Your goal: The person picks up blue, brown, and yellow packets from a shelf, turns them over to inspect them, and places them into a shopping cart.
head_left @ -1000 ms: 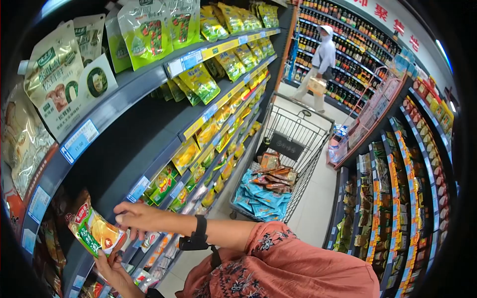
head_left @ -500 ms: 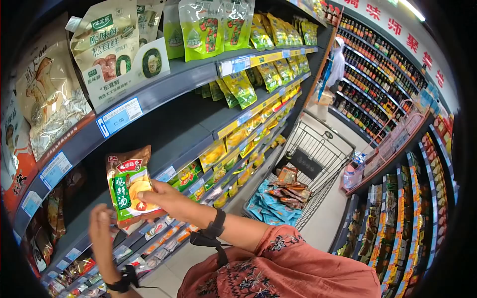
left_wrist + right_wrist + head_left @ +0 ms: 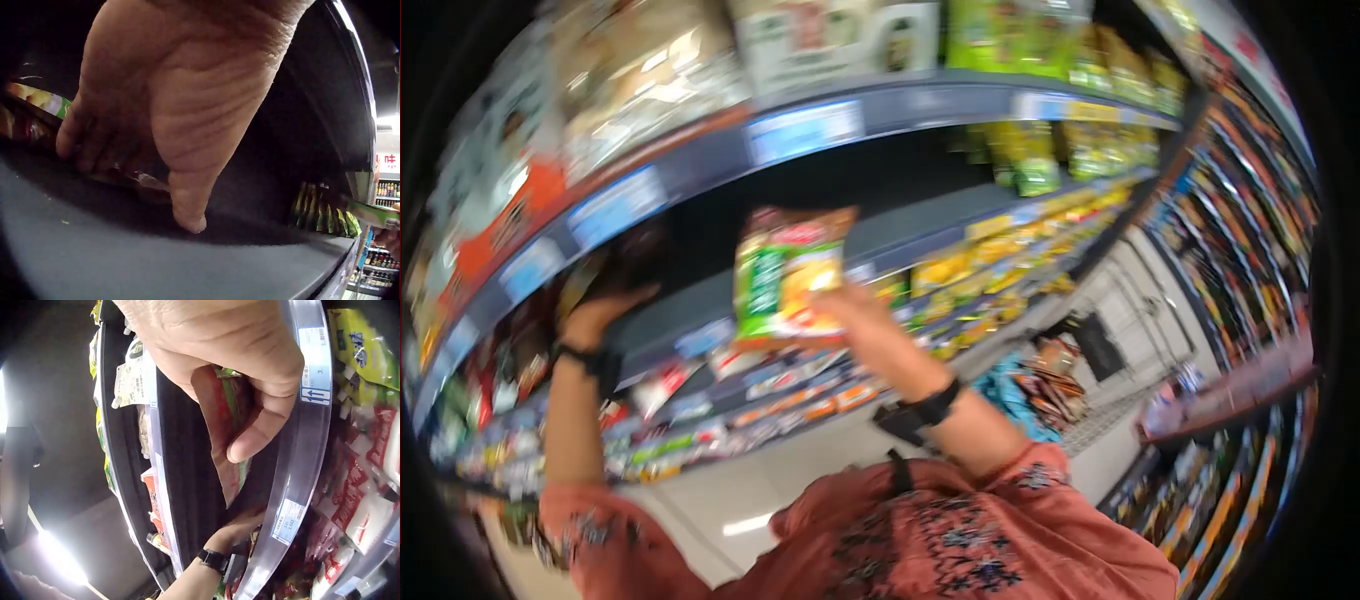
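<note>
A green, brown and white chicken soup packet (image 3: pixel 775 275) is pinched in my right hand (image 3: pixel 850 312), held up in front of the shelf. In the right wrist view the packet (image 3: pixel 219 425) shows edge-on between thumb and fingers. My left hand (image 3: pixel 605 308) reaches into the shelf further left, thumb stretched out. The left wrist view shows that hand (image 3: pixel 169 106) from the palm side, over the dark shelf board (image 3: pixel 125 250). Beyond its fingers lie colourful packets (image 3: pixel 40 100); the fingertips are partly hidden in shadow.
Large bags (image 3: pixel 645 80) stand on the shelf above, whose price-tag edge (image 3: pixel 805 132) overhangs the left arm. Yellow packets (image 3: pixel 1030 160) hang to the right. A shopping cart (image 3: pixel 1145 290) holding blue and brown packets stands in the aisle.
The left hand has left the packet and moved into the shelf on the left. The right hand has taken the packet and holds it up. The head view has swung left.
</note>
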`<state>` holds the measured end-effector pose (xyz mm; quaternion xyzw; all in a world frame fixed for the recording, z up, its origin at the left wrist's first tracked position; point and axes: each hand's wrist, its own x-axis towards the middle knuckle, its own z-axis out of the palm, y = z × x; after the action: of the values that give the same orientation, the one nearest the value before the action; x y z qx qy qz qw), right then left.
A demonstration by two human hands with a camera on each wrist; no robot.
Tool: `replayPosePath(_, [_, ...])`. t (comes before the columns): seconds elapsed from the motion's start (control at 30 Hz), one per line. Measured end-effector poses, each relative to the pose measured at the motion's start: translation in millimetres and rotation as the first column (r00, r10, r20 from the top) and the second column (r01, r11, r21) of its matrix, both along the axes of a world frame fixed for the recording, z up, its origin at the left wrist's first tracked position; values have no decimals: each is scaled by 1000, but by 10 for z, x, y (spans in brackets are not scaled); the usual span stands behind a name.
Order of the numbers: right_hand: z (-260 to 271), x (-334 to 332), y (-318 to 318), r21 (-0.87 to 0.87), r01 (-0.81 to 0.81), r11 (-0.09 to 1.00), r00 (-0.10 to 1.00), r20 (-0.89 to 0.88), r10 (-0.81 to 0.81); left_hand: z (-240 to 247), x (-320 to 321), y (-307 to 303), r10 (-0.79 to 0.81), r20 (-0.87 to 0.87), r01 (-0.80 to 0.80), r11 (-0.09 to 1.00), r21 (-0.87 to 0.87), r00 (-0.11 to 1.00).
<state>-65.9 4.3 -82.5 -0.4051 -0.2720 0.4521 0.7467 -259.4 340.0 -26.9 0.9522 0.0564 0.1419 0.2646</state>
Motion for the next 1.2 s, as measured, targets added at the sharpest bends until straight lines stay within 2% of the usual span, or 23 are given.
replayPosePath(0.07, [163,230,-219,-44,32,999,999,39,-30,87,326,-59,225,-207,-170,952,253,952])
replayPosePath(0.13, [143,266,-199,-60,95,994,995,26,-93,-63,447,171,267,-198,-181,912,368,943])
replayPosePath(0.2, [137,267,-179,-77,87,993,996,6,-87,-189,498,327,270,-166,-170,876,452,948])
replayPosePath(0.27, [157,273,-183,-94,83,992,997,6,-83,22,521,101,343,-205,-198,835,514,917])
replayPosePath(0.3, [165,267,-182,-101,70,992,998,5,-70,-29,524,173,361,-199,-213,826,522,911])
replayPosePath(0.4, [203,228,-176,-107,54,993,999,12,-53,88,616,58,476,-277,-325,831,451,834])
replayPosePath(0.5, [251,208,-150,-84,40,996,999,13,-39,-204,698,434,466,-236,-219,729,649,853])
replayPosePath(0.6, [280,252,-108,-88,-9,996,999,41,13,-271,733,374,499,-39,-416,761,498,866])
replayPosePath(0.7, [315,281,4,-95,-37,995,997,58,43,-306,670,348,394,42,-258,515,817,918])
replayPosePath(0.8, [403,307,144,-155,-61,986,991,112,79,-275,778,400,580,-65,-351,573,741,812])
replayPosePath(0.9, [452,405,357,-248,-93,964,960,235,152,-215,757,412,210,-54,-116,717,687,976])
replayPosePath(0.93, [429,465,431,-255,43,966,927,371,57,-156,736,275,307,-19,-227,743,630,952])
replayPosePath(1.0, [380,563,554,-205,305,930,773,624,-116,40,779,-182,499,37,-450,743,496,866])
replayPosePath(1.1, [494,501,548,-51,359,932,602,776,-190,100,867,-447,481,43,-483,867,121,875])
replayPosePath(1.13, [551,465,530,5,366,930,538,815,-216,270,853,-711,480,-41,-482,874,-67,876])
replayPosePath(1.2, [596,366,507,115,375,920,412,868,-276,222,838,-913,415,154,-362,888,-285,897])
